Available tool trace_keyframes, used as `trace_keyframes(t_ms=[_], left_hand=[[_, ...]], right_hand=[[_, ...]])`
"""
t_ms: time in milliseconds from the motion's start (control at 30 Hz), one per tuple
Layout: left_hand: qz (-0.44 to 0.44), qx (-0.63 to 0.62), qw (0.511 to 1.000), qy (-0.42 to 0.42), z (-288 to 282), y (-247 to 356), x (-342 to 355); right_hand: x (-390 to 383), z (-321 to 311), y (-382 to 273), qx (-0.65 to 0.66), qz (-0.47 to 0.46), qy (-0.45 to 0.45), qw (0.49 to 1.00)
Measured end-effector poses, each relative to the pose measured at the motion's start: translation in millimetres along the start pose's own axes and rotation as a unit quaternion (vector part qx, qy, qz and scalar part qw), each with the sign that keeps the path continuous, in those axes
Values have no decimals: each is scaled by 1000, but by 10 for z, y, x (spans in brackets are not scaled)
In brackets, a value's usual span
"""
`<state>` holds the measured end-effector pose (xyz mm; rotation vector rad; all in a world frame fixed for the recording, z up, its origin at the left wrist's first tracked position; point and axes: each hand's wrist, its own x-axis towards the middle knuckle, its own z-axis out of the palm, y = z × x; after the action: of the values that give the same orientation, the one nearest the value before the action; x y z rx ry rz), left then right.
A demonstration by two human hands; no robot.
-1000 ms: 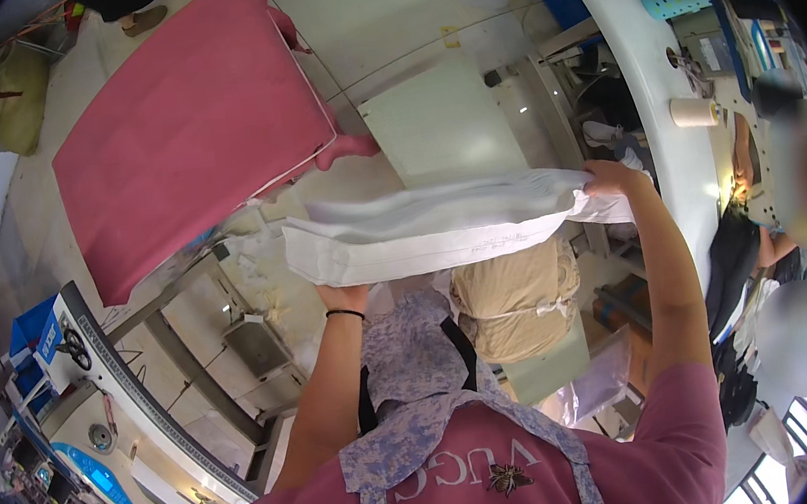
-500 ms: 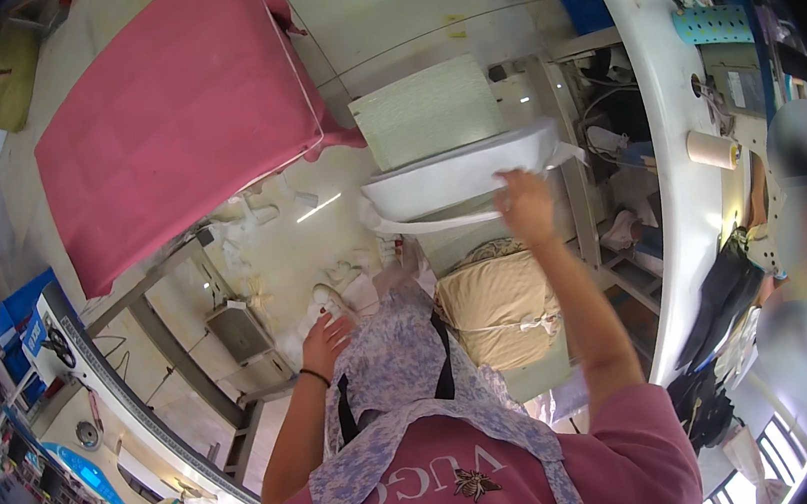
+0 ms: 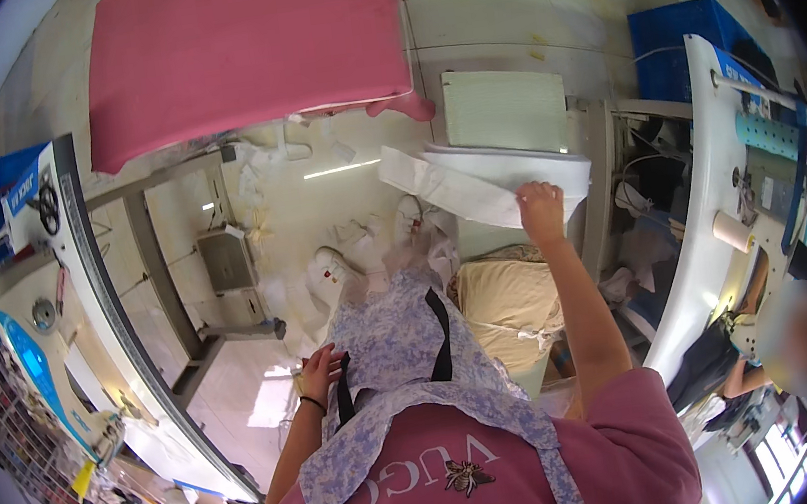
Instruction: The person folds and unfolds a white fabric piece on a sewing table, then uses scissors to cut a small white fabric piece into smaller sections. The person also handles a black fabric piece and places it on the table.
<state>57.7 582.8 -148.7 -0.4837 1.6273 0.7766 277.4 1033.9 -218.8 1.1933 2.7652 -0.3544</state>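
My right hand (image 3: pixel 541 210) is closed on the end of a white fabric strip (image 3: pixel 451 191). The strip slants away to the left, its far end lifted over the floor. Beneath and beside it lies a bundle of similar white strips (image 3: pixel 539 163), resting against a pale green low bench (image 3: pixel 505 111). My left hand (image 3: pixel 318 373), with a dark band at the wrist, hangs beside the floral apron (image 3: pixel 389 339). Its fingers are loosely bent and hold nothing that shows.
A pink cloth-covered table (image 3: pixel 248 49) stands ahead. Sewing machine tables flank me, one on the left (image 3: pixel 135 325) and one on the right (image 3: pixel 686 217). A beige cushion (image 3: pixel 508 302) lies near my right side. White scraps litter the floor. Another person (image 3: pixel 741 377) sits at far right.
My right hand, loosely bent at the bundle before, now grips a strip, which has swung up leftward. My left hand has drawn back toward my side. The view has turned.
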Motion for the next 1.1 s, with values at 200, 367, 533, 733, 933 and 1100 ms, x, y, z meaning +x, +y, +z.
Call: trace_keyframes(t_ms=[200, 367, 533, 733, 933, 1100], left_hand=[[43, -74, 995, -54, 1, -463, 51], [103, -71, 992, 26, -222, -836, 4], [81, -210, 972, 73, -468, -1613, -115], [41, -266, 952, 143, -353, -2869, -321], [26, -5, 983, 180, 641, -3886, 122], [-68, -27, 992, 104, 1250, -3542, 276]], right_hand=[[225, -60, 52, -54, 35, -38, 997], [-30, -126, -825, 2, -55, -34, 998], [-687, 272, -1383, -30, -179, -226, 957], [-868, 581, -1528, -29, -183, -394, 900], [-706, 612, -1873, -54, -247, -494, 832], [-202, 677, -2103, -154, -334, -518, 772]])
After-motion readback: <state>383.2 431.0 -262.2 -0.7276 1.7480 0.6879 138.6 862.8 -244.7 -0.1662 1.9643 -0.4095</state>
